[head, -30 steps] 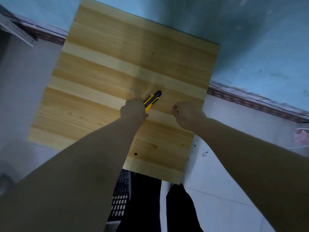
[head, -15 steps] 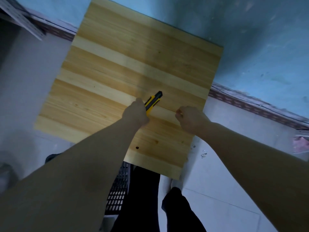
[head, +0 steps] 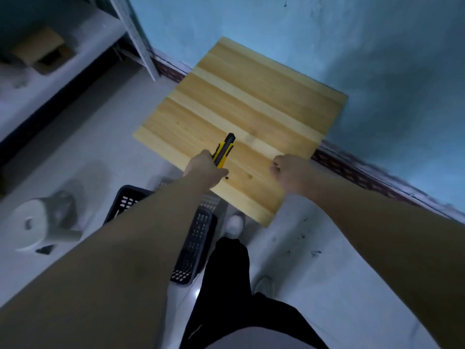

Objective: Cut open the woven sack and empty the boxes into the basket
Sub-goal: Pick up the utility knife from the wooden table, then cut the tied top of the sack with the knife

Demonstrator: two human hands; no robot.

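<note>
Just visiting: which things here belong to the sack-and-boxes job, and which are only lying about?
For the job: yellow utility knife, gripped by the left hand; dark slotted basket on the floor. No woven sack in view.

Lying about: wooden table; cardboard box on the shelf; blurred white round object on the floor.

Black trousers [head: 226,278], pale shoes [head: 235,224] (forearms [head: 130,238] bare)
</note>
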